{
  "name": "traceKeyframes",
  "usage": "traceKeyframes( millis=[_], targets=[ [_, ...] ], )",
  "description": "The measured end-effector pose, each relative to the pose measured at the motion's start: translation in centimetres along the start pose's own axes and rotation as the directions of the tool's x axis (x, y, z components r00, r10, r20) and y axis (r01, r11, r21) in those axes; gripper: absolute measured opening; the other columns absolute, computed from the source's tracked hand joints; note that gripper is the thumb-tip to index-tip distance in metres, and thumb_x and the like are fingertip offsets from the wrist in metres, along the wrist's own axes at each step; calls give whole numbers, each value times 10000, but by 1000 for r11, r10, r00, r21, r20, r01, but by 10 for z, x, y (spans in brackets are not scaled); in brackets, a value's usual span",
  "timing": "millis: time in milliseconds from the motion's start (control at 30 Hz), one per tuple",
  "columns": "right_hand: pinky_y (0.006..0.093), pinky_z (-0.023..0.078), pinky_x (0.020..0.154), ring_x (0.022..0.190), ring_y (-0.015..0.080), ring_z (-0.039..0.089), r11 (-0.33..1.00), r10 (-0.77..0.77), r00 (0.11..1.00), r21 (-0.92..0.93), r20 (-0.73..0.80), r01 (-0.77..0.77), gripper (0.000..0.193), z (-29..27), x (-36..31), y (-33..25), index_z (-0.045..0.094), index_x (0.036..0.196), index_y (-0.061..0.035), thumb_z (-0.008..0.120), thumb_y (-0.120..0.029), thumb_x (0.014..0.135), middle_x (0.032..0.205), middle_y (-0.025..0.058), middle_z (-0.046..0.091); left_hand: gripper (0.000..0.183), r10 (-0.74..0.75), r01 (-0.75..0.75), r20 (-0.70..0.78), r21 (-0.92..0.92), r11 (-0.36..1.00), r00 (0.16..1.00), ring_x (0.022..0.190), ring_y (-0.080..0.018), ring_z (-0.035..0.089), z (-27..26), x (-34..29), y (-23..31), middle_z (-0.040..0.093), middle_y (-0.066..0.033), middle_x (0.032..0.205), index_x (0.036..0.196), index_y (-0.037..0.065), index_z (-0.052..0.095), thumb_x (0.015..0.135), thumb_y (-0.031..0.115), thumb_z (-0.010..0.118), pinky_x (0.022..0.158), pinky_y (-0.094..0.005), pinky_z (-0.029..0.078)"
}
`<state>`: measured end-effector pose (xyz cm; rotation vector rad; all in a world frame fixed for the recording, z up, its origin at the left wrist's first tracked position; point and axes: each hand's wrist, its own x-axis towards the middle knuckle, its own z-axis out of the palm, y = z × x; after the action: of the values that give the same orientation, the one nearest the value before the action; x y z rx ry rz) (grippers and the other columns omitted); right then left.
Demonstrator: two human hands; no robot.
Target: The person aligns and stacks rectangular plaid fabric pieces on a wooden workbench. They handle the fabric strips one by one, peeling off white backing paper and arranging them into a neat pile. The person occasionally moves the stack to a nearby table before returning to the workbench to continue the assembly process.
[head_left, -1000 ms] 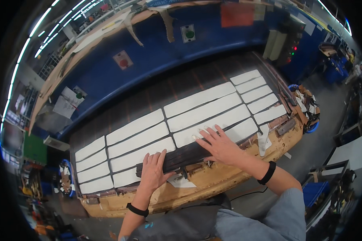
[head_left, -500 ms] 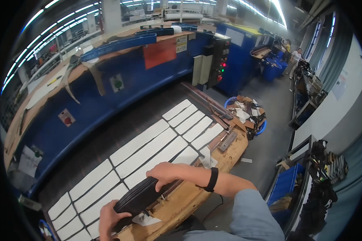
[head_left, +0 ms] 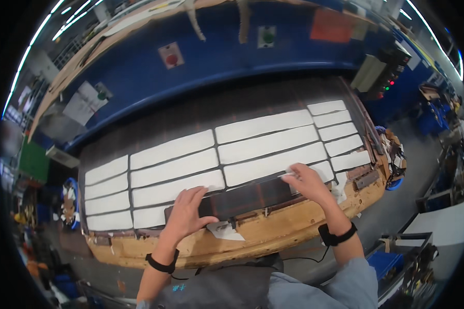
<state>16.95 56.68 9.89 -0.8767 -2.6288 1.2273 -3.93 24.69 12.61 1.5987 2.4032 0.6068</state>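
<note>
My left hand [head_left: 187, 212] is open over the left part of a flat dark strip [head_left: 237, 201], its thumb stretched apart from the fingers. At the strip's right end is my right hand [head_left: 312, 184], fingers bent in a pinch beside a small pale edge; what they hold is hidden. Faint reddish lines run across the strip. Whether it is a stack, a single layer or bare bed surface I cannot tell. White rectangular pieces [head_left: 270, 144] lie in rows beyond and around my hands on the dark machine bed [head_left: 175, 123].
A worn wooden ledge [head_left: 273, 234] runs along the bed's near edge, with a white scrap [head_left: 227, 232] on it. Behind stands the blue machine wall [head_left: 211, 51]. A control box [head_left: 389, 74] with lit lamps is at the right, near a scrap bin [head_left: 394, 154].
The view has swung left and down. My hands have moved apart from around the upright black layered stack; a flat dark surface now shows between them. My left fingers have spread.
</note>
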Motion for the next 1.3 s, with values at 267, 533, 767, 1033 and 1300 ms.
traceKeyframes(
  millis=[267, 533, 767, 1033, 1300],
  targets=[
    [342, 515, 645, 684, 233, 640, 986, 141, 983, 109, -116, -128, 354, 24, -49, -8, 649, 976, 21, 754, -301, 870, 792, 141, 667, 879, 68, -68, 25, -9, 998, 997, 1252, -348, 490, 37, 22, 46, 497, -163, 1344, 1411, 28, 433, 695, 295, 868, 1110, -484, 369],
    [357, 511, 620, 681, 249, 634, 999, 34, 959, 7, -282, -34, 295, 30, -63, -34, 623, 945, 3, 766, -241, 861, 829, 135, 647, 815, 35, -34, 7, -84, 996, 999, 1219, -352, 505, 39, 25, 46, 504, -161, 1322, 1375, 39, 448, 696, 195, 870, 1050, -444, 415],
    [355, 517, 618, 719, 256, 643, 988, -63, 936, 114, -345, 108, 258, 47, -73, -38, 633, 975, 15, 753, -192, 877, 916, 149, 664, 801, -11, 16, 35, -148, 989, 999, 1228, -358, 512, 33, 26, 42, 522, -149, 1328, 1354, 69, 469, 684, 216, 883, 1054, -440, 417],
    [391, 509, 735, 832, 305, 616, 991, 61, 936, 131, -348, -15, 294, 48, -56, -36, 633, 1110, 12, 706, -187, 908, 969, 154, 629, 824, -59, 69, 98, -99, 993, 993, 1234, -353, 516, 28, 27, 40, 542, -165, 1323, 1389, 46, 450, 715, 277, 864, 1060, -442, 403],
    [424, 473, 859, 1015, 356, 542, 986, -166, 875, -70, -454, 151, 387, 76, -48, -17, 582, 1238, 65, 660, -158, 931, 1087, 173, 564, 859, -49, 54, 90, -48, 997, 995, 1217, -357, 526, 31, 23, 32, 562, -166, 1302, 1389, 59, 466, 678, 294, 887, 1049, -445, 415]
  ],
)
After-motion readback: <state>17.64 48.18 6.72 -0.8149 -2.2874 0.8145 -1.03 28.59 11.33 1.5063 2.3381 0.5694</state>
